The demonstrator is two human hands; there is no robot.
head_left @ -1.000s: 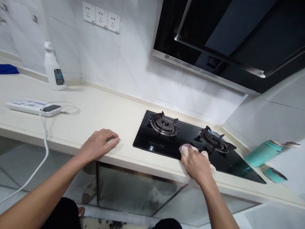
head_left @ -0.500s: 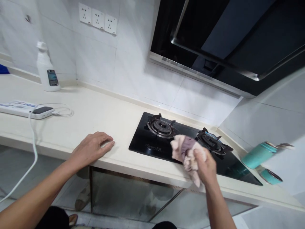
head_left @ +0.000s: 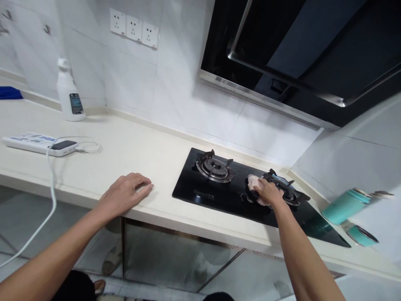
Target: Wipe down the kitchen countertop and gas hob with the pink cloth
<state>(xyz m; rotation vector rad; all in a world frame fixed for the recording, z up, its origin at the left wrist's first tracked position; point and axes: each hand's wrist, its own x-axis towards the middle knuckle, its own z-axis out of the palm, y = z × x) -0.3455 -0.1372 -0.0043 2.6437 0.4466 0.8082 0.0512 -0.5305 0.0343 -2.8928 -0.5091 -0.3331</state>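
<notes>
Head view: R hand (head_left: 266,193) has its fingers curled tight over a bunched pinkish cloth (head_left: 253,183). It presses the cloth onto the black glass hob (head_left: 219,196) at approx. 9 o'clock of the right burner (head_left: 286,188), right up against the grate. Left burner (head_left: 215,165) sits at 10 o'clock of the cloth, apart from it.

L hand (head_left: 125,194) lies palm down on the counter (head_left: 140,146) near the front edge, at 9 o'clock of the hob. Its fingers are loosely spread, slightly bent, and hold nothing.

Spray bottle (head_left: 69,97) & power strip (head_left: 31,142) are well apart, far off toward 9–10 o'clock. Teal flask (head_left: 341,205) is at 3 o'clock, past the hob.

My take on wiping well here: spread the cloth flatter, use firm, even pressure w/ short strokes round the grate base, and don't snag fabric on the prongs. The L hand looks a good brace where it is.
</notes>
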